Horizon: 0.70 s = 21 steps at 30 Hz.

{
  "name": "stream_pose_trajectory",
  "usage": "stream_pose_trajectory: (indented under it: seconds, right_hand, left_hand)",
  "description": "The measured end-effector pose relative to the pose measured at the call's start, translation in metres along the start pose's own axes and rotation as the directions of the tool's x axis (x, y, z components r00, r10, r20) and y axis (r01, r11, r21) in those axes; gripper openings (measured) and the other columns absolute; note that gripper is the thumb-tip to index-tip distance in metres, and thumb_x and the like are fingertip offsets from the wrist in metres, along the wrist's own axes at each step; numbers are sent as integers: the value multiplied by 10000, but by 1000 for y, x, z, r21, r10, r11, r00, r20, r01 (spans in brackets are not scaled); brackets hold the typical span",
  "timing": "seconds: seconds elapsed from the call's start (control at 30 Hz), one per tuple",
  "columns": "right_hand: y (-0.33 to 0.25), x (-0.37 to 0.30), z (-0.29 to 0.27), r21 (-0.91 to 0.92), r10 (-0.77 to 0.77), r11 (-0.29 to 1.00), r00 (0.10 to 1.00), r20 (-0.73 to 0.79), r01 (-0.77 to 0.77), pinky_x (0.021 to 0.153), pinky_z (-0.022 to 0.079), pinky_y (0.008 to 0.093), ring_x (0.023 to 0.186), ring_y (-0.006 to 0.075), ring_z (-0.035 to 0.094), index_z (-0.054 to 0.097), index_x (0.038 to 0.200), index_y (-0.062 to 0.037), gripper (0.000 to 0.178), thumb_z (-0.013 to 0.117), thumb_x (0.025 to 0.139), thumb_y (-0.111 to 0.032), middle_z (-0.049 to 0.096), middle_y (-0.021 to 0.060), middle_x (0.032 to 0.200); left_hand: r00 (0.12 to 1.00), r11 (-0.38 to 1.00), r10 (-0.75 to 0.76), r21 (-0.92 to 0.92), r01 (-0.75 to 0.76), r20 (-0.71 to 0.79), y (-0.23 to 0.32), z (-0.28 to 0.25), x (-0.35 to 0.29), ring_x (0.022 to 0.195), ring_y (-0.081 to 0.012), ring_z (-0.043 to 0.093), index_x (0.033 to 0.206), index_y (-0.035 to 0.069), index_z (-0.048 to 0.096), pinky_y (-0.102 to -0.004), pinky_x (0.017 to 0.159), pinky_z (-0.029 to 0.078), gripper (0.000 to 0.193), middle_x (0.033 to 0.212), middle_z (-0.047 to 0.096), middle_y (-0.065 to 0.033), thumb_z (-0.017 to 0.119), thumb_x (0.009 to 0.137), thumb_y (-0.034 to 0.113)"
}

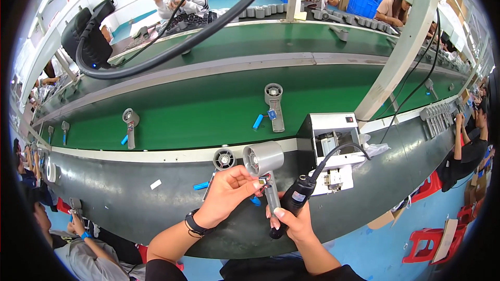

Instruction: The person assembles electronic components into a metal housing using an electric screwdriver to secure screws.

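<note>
A grey handheld fan (266, 157) is held over the dark work table with its handle toward me. My left hand (233, 190) is closed in a pinch on a small circuit board (263, 181) with thin wires, at the top of the open handle. My right hand (295, 222) grips the lower handle and also a black electric screwdriver (299, 195), its cable rising to the right. A blue battery (255, 201) shows just below my left fingers. Beyond my left hand lies a second fan (224, 159), partly hidden, with a blue battery (200, 186) beside it.
A boxy screw feeder (333, 130) stands to the right of my hands. Past the table's edge, a green conveyor belt (208, 119) carries several open fans with blue batteries. A metal post (401, 47) and a thick black cable (172, 62) cross the view. Co-workers sit around.
</note>
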State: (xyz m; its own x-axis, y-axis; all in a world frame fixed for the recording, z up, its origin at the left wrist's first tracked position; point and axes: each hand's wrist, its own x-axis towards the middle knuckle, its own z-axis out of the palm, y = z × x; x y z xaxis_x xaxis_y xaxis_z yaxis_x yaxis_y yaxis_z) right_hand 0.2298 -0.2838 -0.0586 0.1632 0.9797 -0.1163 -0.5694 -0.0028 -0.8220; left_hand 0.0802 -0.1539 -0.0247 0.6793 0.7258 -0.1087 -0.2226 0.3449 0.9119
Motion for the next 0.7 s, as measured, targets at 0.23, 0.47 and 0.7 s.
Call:
stream_pose_trajectory:
  seconds: [0.23, 0.47, 0.7]
  right_hand:
    - [4, 1, -7, 182, 41, 981, 993, 109, -60, 539, 496, 308, 538, 159, 559, 509, 1178, 99, 487, 689, 852, -214, 627, 225, 877]
    - [2, -23, -15, 70, -228, 968, 961, -157, 241, 484, 475, 327, 497, 173, 539, 535, 1172, -20, 612, 516, 938, -585, 568, 116, 806]
    - [-83, -28, -43, -206, -898, 420, 372, -237, 884, 390, 441, 284, 411, 154, 477, 415, 1123, -28, 684, 427, 940, -687, 500, 74, 662]
  left_hand:
    - [994, 996, -87, 29, 85, 71, 0, 7, -3, 949, -132, 617, 1171, -20, 608, -310, 849, 506, 242, 1081, 662, -73, 624, 968, 109]
    - [999, 992, -41, 118, 39, 13, 0, 13, -4, 980, -114, 608, 1166, -25, 641, -291, 853, 492, 234, 1071, 671, -54, 582, 981, 105]
    - [942, 889, -330, 357, 288, 62, -53, -6, -12, 791, -78, 606, 976, -47, 647, -247, 701, 493, 168, 874, 674, -40, 625, 963, 119]
